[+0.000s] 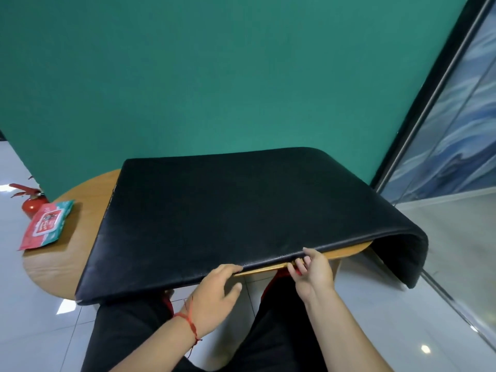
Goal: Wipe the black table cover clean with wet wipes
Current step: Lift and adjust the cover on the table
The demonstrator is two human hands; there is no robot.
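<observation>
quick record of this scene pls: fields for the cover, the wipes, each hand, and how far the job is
table cover: black, lies on the round wooden table; right end droops over the table's edge
wet wipes: one pack on the table, left of the cover, apart from both hands
left hand: fingers fairly straight, touching the cover's near edge
right hand: pinches the near edge, thumb on top, fingers under
wiping: not started; no wipe in either hand
floor: red fire extinguisher at far left
</observation>
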